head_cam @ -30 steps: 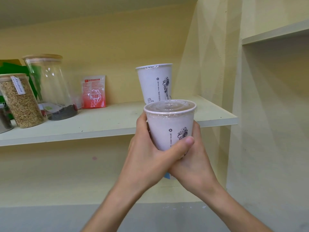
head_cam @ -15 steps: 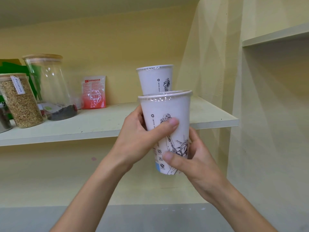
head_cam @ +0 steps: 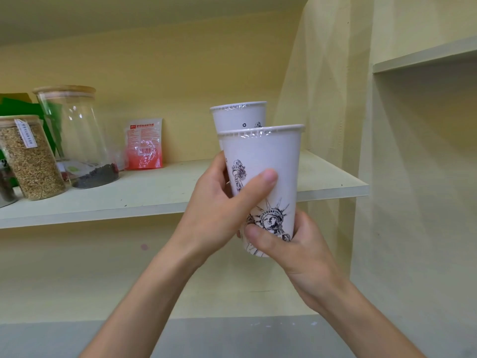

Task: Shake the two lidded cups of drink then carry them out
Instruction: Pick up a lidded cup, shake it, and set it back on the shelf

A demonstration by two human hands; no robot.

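Both hands hold a white paper cup (head_cam: 271, 156) with a film-sealed top and a Statue of Liberty drawing, upright in front of the shelf. My left hand (head_cam: 219, 215) wraps its side from the left, thumb across the front. My right hand (head_cam: 296, 251) cups its base from below and the right. A second white sealed cup (head_cam: 238, 117) stands on the shelf (head_cam: 154, 192) right behind it, its lower part hidden by the held cup.
On the shelf's left stand a glass jar of grain (head_cam: 28, 158), a taller glass jar with dark contents at its bottom (head_cam: 77, 135), and a red sachet (head_cam: 144, 144) against the back wall. A higher shelf (head_cam: 423, 55) juts out at the right. A grey counter (head_cam: 206, 337) lies below.
The held cup has risen and tipped from leaning toward me to upright. My left thumb has slid across its front and my right hand has dropped to the base. The shelf cup has stayed put.
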